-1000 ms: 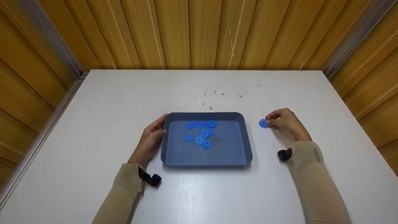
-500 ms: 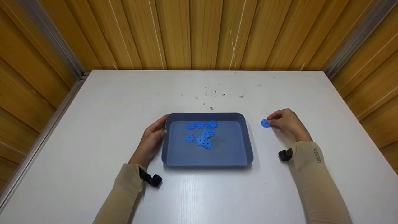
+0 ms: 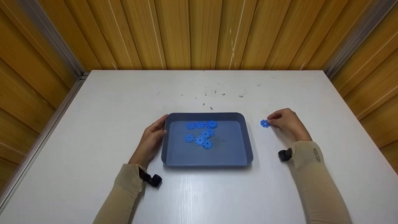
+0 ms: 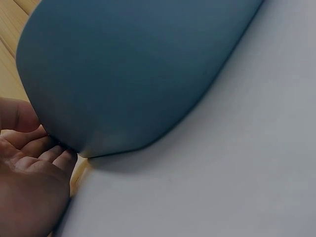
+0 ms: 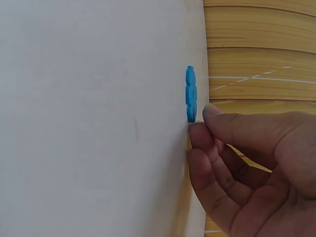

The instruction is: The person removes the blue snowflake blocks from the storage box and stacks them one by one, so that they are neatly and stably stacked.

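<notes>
In the head view a blue-grey rectangular tray [image 3: 230, 152] lies on the white table. Several flat blue notched discs [image 3: 189, 138] lie in it, some overlapping. My left hand [image 3: 150, 140] holds the tray at its left side, thumb close to the rim. In the left wrist view the fingers [image 4: 42, 153] bend against the tray's outer wall [image 4: 128, 98]. Right of the tray, my right hand [image 3: 287, 123] pinches one blue notched disc [image 3: 264, 123] by its edge between thumb and fingertips. The right wrist view shows this disc [image 5: 191, 94] edge-on, beyond the fingertips.
The white table [image 3: 124, 99] has small dark marks behind the tray. Yellow wood-like panels [image 3: 205, 34] wall off its back and sides. A black wrist camera [image 3: 154, 180] sits on the left wrist and another camera [image 3: 284, 155] on the right.
</notes>
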A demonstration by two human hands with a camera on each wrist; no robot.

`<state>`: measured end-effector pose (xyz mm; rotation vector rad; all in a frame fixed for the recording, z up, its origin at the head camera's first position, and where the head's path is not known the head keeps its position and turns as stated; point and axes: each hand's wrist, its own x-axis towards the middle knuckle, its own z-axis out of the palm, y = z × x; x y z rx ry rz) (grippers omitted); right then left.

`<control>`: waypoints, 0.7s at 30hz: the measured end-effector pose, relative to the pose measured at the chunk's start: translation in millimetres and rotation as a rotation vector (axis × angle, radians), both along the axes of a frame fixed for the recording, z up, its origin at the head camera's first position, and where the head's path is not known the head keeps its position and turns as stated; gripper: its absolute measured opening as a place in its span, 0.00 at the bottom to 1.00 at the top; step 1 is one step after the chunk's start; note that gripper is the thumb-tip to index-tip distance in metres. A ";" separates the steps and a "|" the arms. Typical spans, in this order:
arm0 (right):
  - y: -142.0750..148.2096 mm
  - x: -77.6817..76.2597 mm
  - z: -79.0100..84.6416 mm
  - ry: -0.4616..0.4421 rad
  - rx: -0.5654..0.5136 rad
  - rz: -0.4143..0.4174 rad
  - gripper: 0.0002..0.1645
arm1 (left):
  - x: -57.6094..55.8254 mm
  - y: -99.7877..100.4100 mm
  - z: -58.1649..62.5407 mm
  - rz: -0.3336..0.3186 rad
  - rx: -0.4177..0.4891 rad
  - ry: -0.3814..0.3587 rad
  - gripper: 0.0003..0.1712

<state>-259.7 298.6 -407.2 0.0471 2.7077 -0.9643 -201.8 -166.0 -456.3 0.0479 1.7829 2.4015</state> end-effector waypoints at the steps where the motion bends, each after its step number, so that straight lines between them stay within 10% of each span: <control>1: -0.1 -0.1 0.3 -0.001 0.002 -0.002 0.19 | -0.1 0.2 -0.1 0.005 0.001 -0.006 0.36; 21: -10.5 1.0 31.4 0.082 0.018 0.036 0.24 | -0.1 0.0 -0.8 -0.005 -0.007 0.007 0.36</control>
